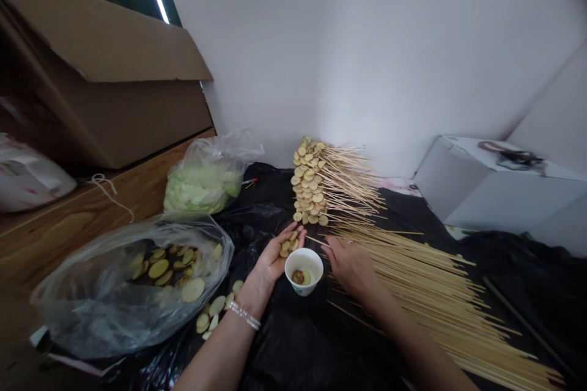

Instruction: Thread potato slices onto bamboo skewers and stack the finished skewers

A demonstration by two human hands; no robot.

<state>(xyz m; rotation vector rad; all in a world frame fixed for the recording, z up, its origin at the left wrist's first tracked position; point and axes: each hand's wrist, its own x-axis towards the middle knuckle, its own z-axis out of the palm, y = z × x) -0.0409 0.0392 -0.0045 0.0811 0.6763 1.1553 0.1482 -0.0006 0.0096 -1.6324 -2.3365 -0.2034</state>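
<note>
Several potato slices point(290, 244) rest in my left hand point(271, 258), whose fingers curl up around them. My right hand point(352, 264) pinches a thin wooden skewer point(315, 239), its tip pointing left toward those slices. Between and just below both hands stands a white paper cup point(304, 288) with a few slices in the bottom. Beyond the hands lies a stack of skewered potato slices point(308, 183), the sticks fanning out to the right. Many bare skewers point(431, 293) are spread under and beside my right forearm.
At left, an open clear plastic bag point(114, 324) holds more slices; loose slices point(216, 305) lie beside it. Behind it sits a bag of chopped pale green vegetable point(202, 186). A cardboard box point(137, 116) stands far left, a white box point(481, 189) at right. Black plastic point(298, 348) covers the surface.
</note>
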